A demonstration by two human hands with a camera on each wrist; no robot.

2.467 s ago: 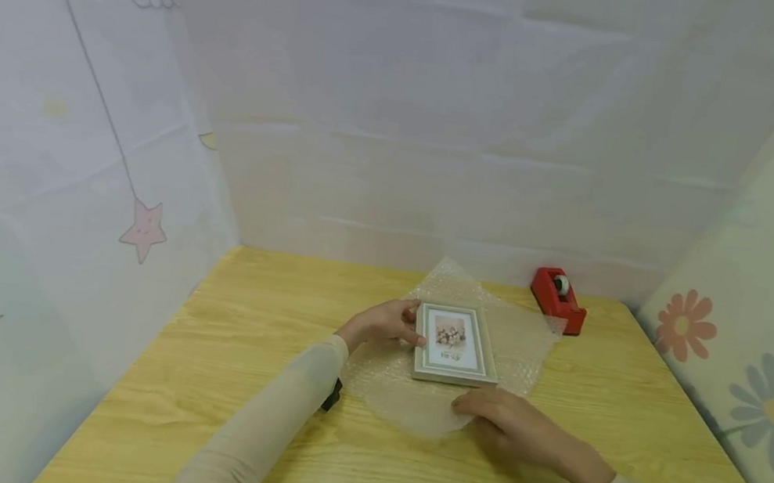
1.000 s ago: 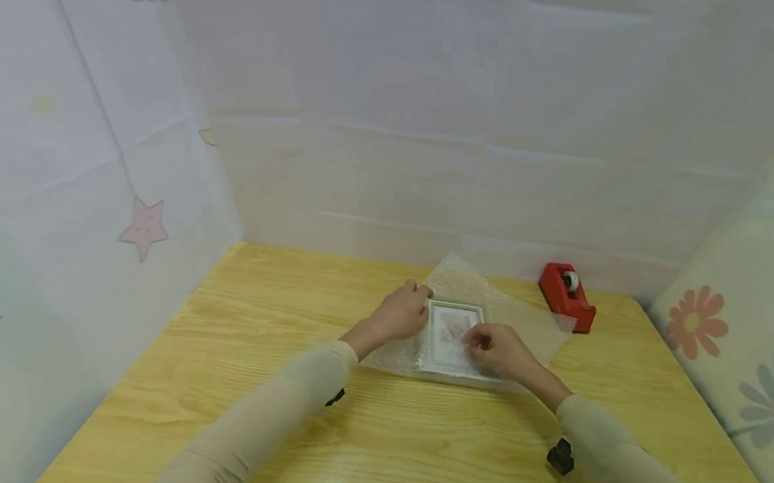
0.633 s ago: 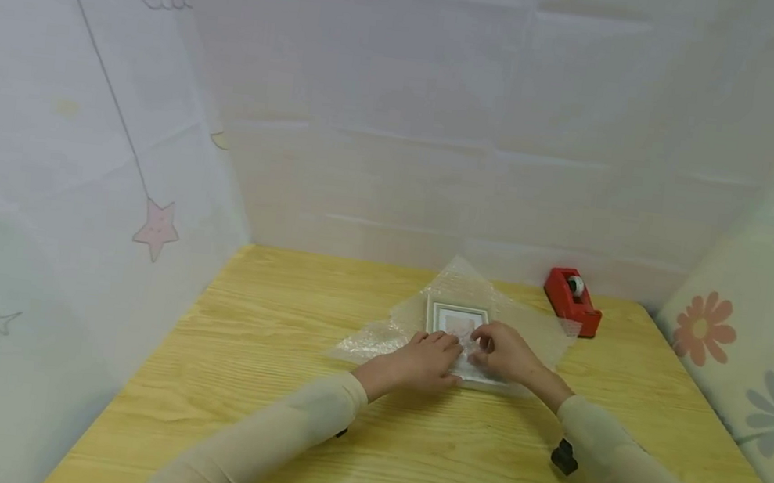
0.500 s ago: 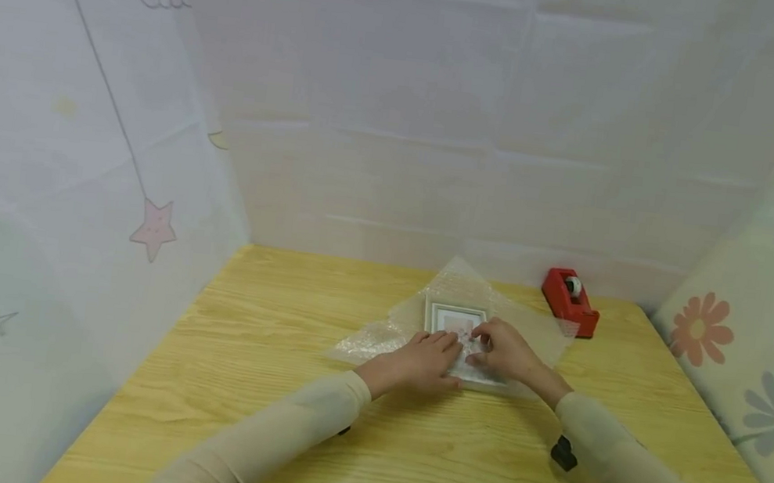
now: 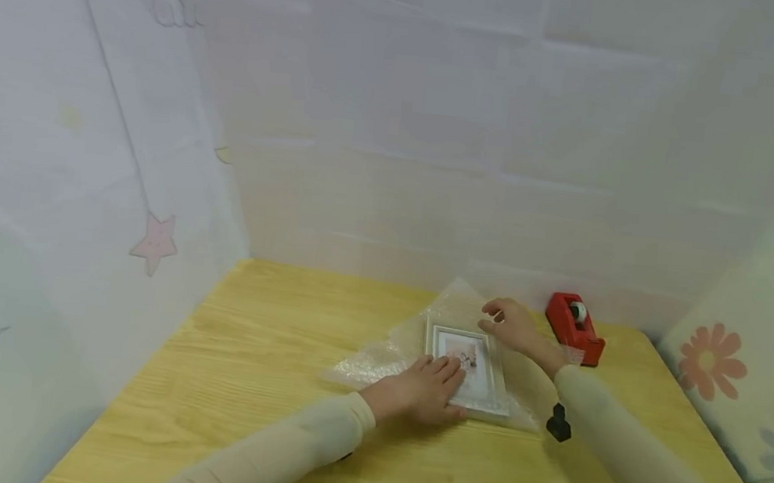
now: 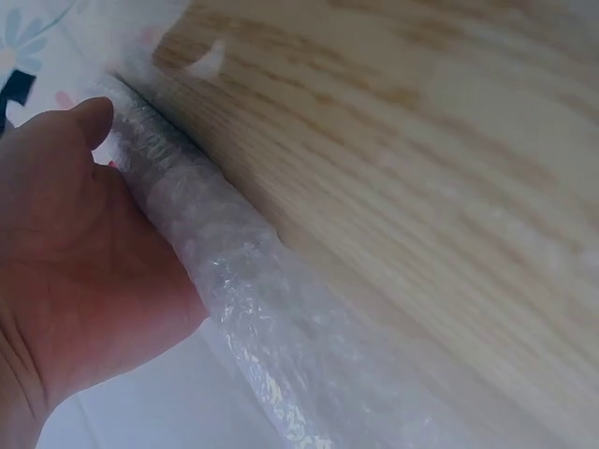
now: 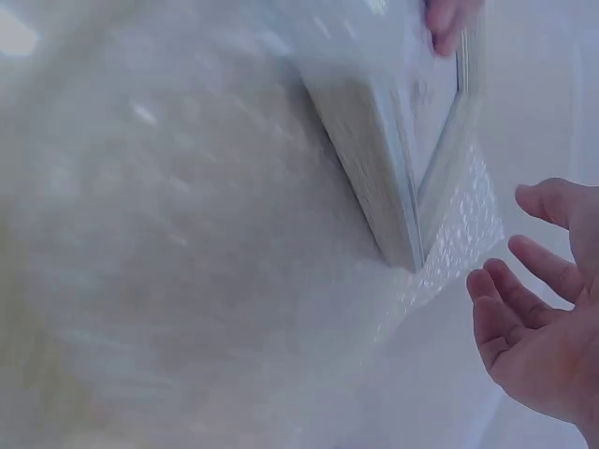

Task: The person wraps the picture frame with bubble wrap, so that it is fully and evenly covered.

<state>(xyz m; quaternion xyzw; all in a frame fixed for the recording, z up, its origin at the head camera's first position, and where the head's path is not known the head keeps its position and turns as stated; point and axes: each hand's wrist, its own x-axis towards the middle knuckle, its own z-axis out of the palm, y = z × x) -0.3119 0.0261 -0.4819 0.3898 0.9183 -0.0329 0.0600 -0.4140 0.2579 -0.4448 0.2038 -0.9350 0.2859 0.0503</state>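
A picture frame [image 5: 499,375] with a pale border and a flower print lies on a sheet of bubble wrap [image 5: 374,360], whose near flap is folded over its lower part. My left hand [image 5: 426,391] rests on this flap with its fingers extended. The left wrist view shows the palm [image 6: 89,253] beside the bubble wrap's folded edge [image 6: 253,309]. My right hand [image 5: 514,327] hovers by the frame's far right corner, fingers loosely bent and holding nothing. In the right wrist view, those fingers [image 7: 515,304] are apart from the frame [image 7: 360,159].
A red tape dispenser [image 5: 568,323] with a roll of tape stands at the table's back right, where the bubble wrap's right corner reaches its front. The wooden table [image 5: 263,339] meets a pale hanging sheet [image 5: 400,117] behind, with printed sheets on both sides.
The near flap has been folded over the frame. My left hand has moved from the frame's left side onto the flap; my right hand has let go and moved up and away.
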